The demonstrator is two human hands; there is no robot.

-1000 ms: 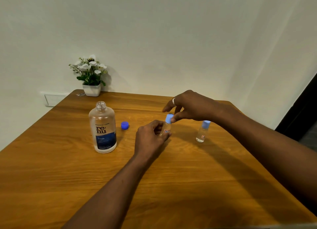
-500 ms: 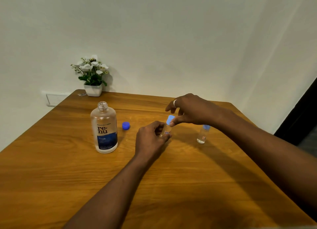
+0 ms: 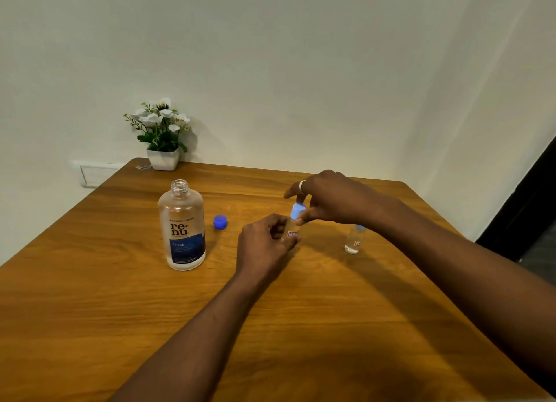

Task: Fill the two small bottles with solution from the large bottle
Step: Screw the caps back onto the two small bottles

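Flowers (image 3: pixel 160 124) in a white pot (image 3: pixel 163 160) stand at the far left corner of the wooden bench (image 3: pixel 90 296). Nearer the middle, on the left half, the large bottle (image 3: pixel 182 230) stands upright with its neck open, its dark blue cap (image 3: pixel 220 222) lying on the bench just beside it to the right. At mid-bench the left hand (image 3: pixel 264 246) is wrapped around the lower body of a small bottle (image 3: pixel 293 231), holding it upright or slightly tilted. The right hand (image 3: pixel 328 198), with a ring (image 3: pixel 302 186) on one finger, comes in from the right and pinches the light blue cap (image 3: pixel 297 210) on top of that bottle between thumb and fingers. The second small bottle (image 3: pixel 353 241) stands upright toward the right edge, well apart from the first, its blue top partly hidden behind the right forearm; some clear liquid shows at its bottom.
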